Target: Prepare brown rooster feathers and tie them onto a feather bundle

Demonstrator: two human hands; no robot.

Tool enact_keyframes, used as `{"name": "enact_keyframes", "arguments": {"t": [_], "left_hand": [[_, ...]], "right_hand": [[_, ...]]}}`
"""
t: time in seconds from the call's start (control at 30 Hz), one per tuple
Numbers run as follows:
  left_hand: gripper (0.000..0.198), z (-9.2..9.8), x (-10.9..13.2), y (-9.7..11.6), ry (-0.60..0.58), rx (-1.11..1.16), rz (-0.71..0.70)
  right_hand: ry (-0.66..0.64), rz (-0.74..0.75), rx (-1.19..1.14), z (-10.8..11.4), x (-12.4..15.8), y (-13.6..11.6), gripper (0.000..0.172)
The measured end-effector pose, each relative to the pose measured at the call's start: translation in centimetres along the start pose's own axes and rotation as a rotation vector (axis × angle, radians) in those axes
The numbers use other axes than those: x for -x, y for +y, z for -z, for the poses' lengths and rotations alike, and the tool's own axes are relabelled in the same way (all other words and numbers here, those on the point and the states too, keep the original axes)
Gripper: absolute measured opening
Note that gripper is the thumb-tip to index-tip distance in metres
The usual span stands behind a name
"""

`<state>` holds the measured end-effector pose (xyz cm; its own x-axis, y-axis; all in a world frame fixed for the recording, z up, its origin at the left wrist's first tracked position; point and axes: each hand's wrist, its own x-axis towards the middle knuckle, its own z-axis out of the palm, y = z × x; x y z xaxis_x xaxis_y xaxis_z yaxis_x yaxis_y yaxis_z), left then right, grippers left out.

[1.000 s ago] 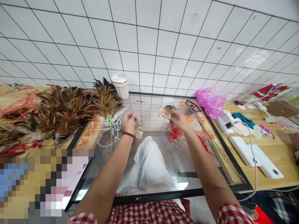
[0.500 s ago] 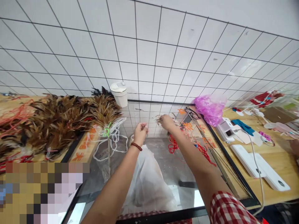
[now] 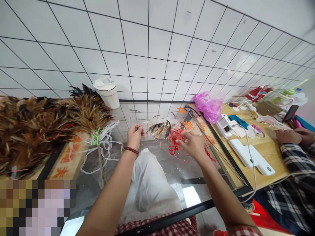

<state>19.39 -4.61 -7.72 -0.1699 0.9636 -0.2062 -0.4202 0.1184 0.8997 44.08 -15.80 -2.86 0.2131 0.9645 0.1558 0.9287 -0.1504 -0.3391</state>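
My left hand (image 3: 136, 133) is closed in a pinch above the glass tabletop; whatever lies between its fingertips is too small to make out. My right hand (image 3: 193, 144) reaches down at the tangle of red cord (image 3: 175, 139), thumb and fingers apart. Just left of the cord lies a small heap of loose brown and black feathers (image 3: 157, 130). To the left of my left hand, a bundle of brown feathers (image 3: 90, 113) on a stick is bound with green tie (image 3: 95, 139). White ribbon (image 3: 108, 142) trails loosely beside it.
A white lidded cup (image 3: 108, 95) stands by the tiled wall. Eyeglasses (image 3: 192, 111) and a pink plastic bag (image 3: 209, 106) lie at the back right. White power banks (image 3: 251, 157) rest on the wooden table. Another person's hands (image 3: 290, 136) are at the far right.
My right hand has moved down from the loose feathers to the red cord, uncovering the feather heap. My left hand stays pinched. The view has shifted right, showing another person's hands.
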Motion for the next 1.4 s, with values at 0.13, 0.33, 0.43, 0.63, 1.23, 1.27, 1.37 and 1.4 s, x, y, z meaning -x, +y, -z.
{"name": "enact_keyframes", "arguments": {"t": [0.13, 0.33, 0.43, 0.63, 1.23, 1.27, 1.37, 1.4], "left_hand": [[0.013, -0.2, 0.5, 0.1, 0.014, -0.061, -0.037], [0.018, -4.0, 4.2, 3.2, -0.365, -0.226, -0.340], [0.035, -6.7, 6.1, 4.8, -0.622, -0.298, -0.386], [0.015, -5.5, 4.2, 6.9, -0.460, -0.383, -0.258], [0.020, 0.0, 0.7, 15.5, -0.200, 0.248, -0.117], [0.018, -1.0, 1.6, 15.6, -0.271, 0.226, -0.096], [0.008, -3.4, 4.1, 16.0, -0.415, 0.176, -0.040], [0.006, -3.8, 4.8, 16.3, -0.442, 0.173, -0.028]], "right_hand": [[-0.064, 0.025, -0.182, -0.4, -1.3, 0.4, 0.022], [-0.139, 0.207, -0.741, 6.4, -4.2, -1.2, 0.023], [-0.176, 0.270, -0.757, 7.9, -4.8, -3.7, 0.020], [0.069, 0.189, -0.791, 7.3, -6.6, -2.8, 0.023], [-0.100, 0.117, -0.311, 5.3, -4.7, 3.4, 0.042], [-0.077, 0.189, -0.440, 5.2, -4.7, 0.5, 0.047], [-0.107, 0.371, -0.689, 4.3, -5.1, -8.2, 0.073], [-0.157, 0.414, -0.750, 3.9, -5.3, -10.5, 0.083]]}}
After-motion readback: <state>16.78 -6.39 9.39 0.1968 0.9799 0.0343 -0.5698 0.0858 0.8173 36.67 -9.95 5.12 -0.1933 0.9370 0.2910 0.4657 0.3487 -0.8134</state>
